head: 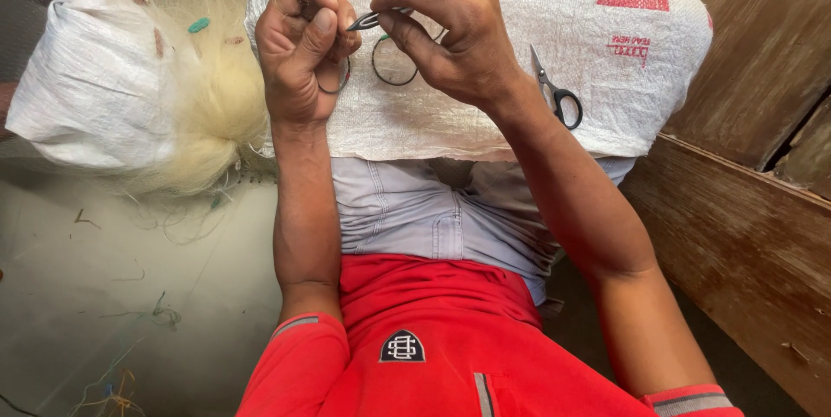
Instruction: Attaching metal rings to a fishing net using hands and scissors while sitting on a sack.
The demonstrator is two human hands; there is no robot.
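At the bottom of the frame sit the person's red shirt [433,339] and grey shorts [433,209], with both forearms reaching up toward the middle top. A white woven sack [606,62] lies across the lap as a working surface. On it, in the upper middle, the left hand [303,45] is closed, thumb pressed to forefinger, pinching a fine line that is too thin to trace, with a dark loop [333,84] hanging below it. Just beside it the right hand [450,27] is also closed, gripping a slim dark netting needle [368,20] whose tip points at the left thumb; a second dark ring [394,62] hangs under it. To do this well, the line probably wants steady tension while the tip passes close to the pinch. Small scissors [554,92] rest on the sack, right of the wrist. At upper left a pale fishing net [208,96] spills over a white bag [95,79].
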